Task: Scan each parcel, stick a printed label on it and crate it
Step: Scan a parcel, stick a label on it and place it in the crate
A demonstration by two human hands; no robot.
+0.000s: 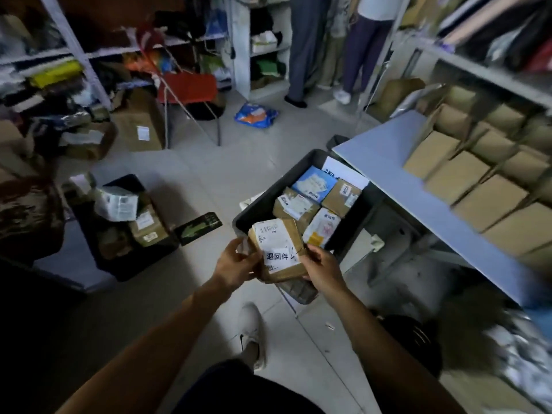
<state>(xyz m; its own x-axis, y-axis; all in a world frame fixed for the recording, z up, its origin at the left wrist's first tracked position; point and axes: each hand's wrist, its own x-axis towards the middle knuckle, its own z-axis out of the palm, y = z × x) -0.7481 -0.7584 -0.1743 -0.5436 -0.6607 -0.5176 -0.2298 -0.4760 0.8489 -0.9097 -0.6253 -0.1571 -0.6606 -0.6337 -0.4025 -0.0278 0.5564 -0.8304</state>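
Both hands grip one brown parcel [277,249], left hand [236,264] and right hand [321,268] curled on opposite edges, white label [279,256] up, poised over the dark crate's [257,209] near corner, likely for crating.

A parcel stockroom: cluttered metal shelving [74,52], stacked cardboard boxes [466,177], a crate [257,209] of labelled parcels [313,182].

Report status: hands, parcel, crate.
Both hands, left hand and right hand, grip labelled brown parcel. Parcel above near end of dark crate. Crate already holds parcels; nothing blocking.
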